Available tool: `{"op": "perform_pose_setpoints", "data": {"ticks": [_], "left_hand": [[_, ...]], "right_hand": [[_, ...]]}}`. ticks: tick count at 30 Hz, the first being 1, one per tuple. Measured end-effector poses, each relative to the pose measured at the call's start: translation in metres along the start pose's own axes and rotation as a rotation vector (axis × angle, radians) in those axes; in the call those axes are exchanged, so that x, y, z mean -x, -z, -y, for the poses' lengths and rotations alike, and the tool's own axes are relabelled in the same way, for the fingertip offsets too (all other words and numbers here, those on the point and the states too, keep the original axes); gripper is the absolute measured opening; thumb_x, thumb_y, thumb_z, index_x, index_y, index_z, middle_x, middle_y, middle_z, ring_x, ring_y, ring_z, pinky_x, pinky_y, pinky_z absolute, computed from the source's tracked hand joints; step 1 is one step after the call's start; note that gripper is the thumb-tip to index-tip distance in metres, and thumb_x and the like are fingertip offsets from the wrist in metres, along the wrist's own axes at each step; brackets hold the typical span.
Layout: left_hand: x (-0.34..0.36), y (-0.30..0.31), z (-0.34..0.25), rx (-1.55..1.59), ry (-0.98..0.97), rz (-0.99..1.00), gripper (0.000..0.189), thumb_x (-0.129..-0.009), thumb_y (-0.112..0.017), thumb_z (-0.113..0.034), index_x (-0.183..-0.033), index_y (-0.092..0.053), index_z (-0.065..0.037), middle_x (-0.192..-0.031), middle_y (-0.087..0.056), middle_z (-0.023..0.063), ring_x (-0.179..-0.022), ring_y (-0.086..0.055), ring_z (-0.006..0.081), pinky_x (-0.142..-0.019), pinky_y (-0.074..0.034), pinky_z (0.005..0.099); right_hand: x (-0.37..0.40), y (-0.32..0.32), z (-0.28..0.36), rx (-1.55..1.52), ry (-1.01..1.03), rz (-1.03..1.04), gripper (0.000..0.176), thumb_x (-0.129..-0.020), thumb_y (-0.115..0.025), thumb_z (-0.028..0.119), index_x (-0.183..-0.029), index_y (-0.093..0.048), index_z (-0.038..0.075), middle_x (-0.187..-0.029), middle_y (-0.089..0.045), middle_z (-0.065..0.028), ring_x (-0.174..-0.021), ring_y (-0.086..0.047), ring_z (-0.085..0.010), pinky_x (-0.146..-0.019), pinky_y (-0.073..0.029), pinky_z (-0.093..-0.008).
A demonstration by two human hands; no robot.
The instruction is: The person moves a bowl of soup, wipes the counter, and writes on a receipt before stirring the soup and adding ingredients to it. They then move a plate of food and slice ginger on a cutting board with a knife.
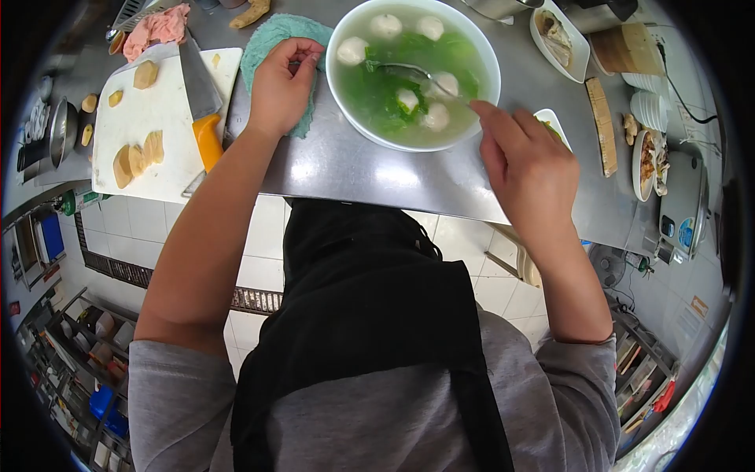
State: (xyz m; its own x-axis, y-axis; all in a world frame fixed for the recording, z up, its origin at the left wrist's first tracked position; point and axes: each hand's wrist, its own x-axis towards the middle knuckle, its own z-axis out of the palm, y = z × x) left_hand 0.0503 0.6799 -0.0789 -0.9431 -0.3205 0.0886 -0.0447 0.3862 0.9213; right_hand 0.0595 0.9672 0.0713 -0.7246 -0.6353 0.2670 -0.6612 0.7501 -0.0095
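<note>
A large white bowl [494, 71] of green soup, with several pale balls and leafy greens, stands on the steel counter [385, 175]. My right hand [528, 161] is closed on the handle end of a metal spoon [413, 71], whose front part dips into the soup among the greens. Left of the bowl, my left hand [285, 85] rests by a crumpled teal cloth [267, 33], its fingers curled inward. Whether those fingers pinch anything is hidden.
On the left, a white cutting board [141, 101] bears ginger-like pieces and a cleaver [198, 79] with a yellow handle. A pink cloth [157, 31] lies behind it. At the right are an oval dish [560, 43], a wooden block [601, 126] and stacked white bowls [648, 108].
</note>
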Motion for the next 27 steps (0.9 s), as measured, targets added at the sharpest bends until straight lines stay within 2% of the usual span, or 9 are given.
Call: {"op": "perform_pose_setpoints", "data": {"ticks": [7,9,10,11,13,14,18,21,27], "left_hand": [[-0.001,0.0,0.002,0.004,0.006,0.011,0.015,-0.092,-0.059,-0.008,-0.104,-0.067,-0.005,-0.097,-0.068,0.0045,-0.085,-0.062,0.0132,-0.075,-0.051,0.0265],[-0.001,0.001,0.002,0.002,0.005,0.012,0.015,-0.092,-0.059,-0.008,-0.104,-0.067,-0.005,-0.096,-0.068,0.0044,-0.085,-0.062,0.0131,-0.076,-0.051,0.0264],[-0.001,0.001,0.002,0.001,0.004,0.013,0.015,-0.092,-0.059,-0.009,-0.104,-0.067,-0.005,-0.096,-0.068,0.0043,-0.086,-0.062,0.013,-0.076,-0.051,0.0264],[-0.001,0.0,0.002,0.0,0.01,0.016,0.015,-0.092,-0.059,-0.009,-0.104,-0.067,-0.005,-0.096,-0.068,0.0043,-0.086,-0.062,0.013,-0.076,-0.051,0.0264],[-0.001,0.001,0.003,0.019,-0.005,0.012,0.015,-0.093,-0.059,-0.009,-0.104,-0.067,-0.005,-0.096,-0.068,0.0039,-0.086,-0.062,0.013,-0.077,-0.05,0.0263],[-0.001,0.001,0.003,0.018,-0.002,0.014,0.015,-0.093,-0.059,-0.009,-0.104,-0.067,-0.005,-0.096,-0.068,0.0039,-0.086,-0.062,0.013,-0.077,-0.05,0.0263],[-0.001,0.001,0.002,0.003,-0.002,0.008,0.015,-0.092,-0.059,-0.01,-0.104,-0.068,-0.006,-0.095,-0.069,0.0038,-0.086,-0.063,0.013,-0.078,-0.05,0.0265],[0.0,0.001,0.002,0.008,0.0,0.01,0.015,-0.092,-0.059,-0.01,-0.105,-0.068,-0.006,-0.094,-0.069,0.0038,-0.085,-0.063,0.0129,-0.077,-0.05,0.0264],[-0.001,0.0,0.006,0.014,-0.009,0.0,0.015,-0.092,-0.06,-0.011,-0.104,-0.068,-0.007,-0.092,-0.068,0.003,-0.083,-0.062,0.0119,-0.076,-0.05,0.0258]], "right_hand": [[0.004,0.014,-0.043,0.099,-0.088,-0.099,0.027,-0.08,-0.069,0.011,-0.106,-0.069,0.019,-0.077,-0.061,-0.003,-0.06,-0.059,-0.0237,-0.054,-0.049,-0.0344],[0.007,0.023,-0.05,-0.02,-0.169,-0.178,0.025,-0.082,-0.068,0.007,-0.105,-0.071,0.017,-0.079,-0.065,-0.0054,-0.057,-0.058,-0.0221,-0.053,-0.048,-0.0339],[0.011,0.021,-0.056,-0.184,-0.197,-0.243,0.02,-0.088,-0.066,0.005,-0.106,-0.072,0.012,-0.075,-0.067,-0.0014,-0.053,-0.053,-0.0098,-0.049,-0.042,-0.0261],[0.015,0.024,-0.057,-0.186,-0.199,-0.238,0.02,-0.088,-0.066,0.005,-0.106,-0.072,0.012,-0.075,-0.067,-0.0014,-0.053,-0.053,-0.0098,-0.049,-0.042,-0.0261],[0.024,0.033,-0.055,-0.579,-0.497,-0.129,0.018,-0.092,-0.063,0.005,-0.108,-0.07,0.004,-0.073,-0.06,0.0054,-0.059,-0.046,0.001,-0.05,-0.034,-0.0183],[0.028,0.033,-0.052,-0.699,-0.541,-0.11,0.017,-0.095,-0.06,0.006,-0.109,-0.068,-0.001,-0.074,-0.054,0.0086,-0.063,-0.04,0.0034,-0.052,-0.027,-0.0145],[0.038,0.023,-0.035,-0.838,-0.684,-0.048,0.018,-0.095,-0.06,0.005,-0.109,-0.069,0.0,-0.074,-0.053,0.0085,-0.061,-0.04,0.0024,-0.052,-0.029,-0.0154],[0.042,0.021,-0.022,-0.902,-0.694,0.052,0.019,-0.095,-0.06,0.004,-0.11,-0.069,0.0,-0.076,-0.055,0.0074,-0.062,-0.041,0.0021,-0.053,-0.03,-0.0154],[0.042,0.001,-0.005,-0.904,-0.607,0.079,0.02,-0.094,-0.061,0.005,-0.111,-0.07,0.001,-0.082,-0.067,-0.0007,-0.07,-0.058,-0.0032,-0.063,-0.046,-0.0178]]}}
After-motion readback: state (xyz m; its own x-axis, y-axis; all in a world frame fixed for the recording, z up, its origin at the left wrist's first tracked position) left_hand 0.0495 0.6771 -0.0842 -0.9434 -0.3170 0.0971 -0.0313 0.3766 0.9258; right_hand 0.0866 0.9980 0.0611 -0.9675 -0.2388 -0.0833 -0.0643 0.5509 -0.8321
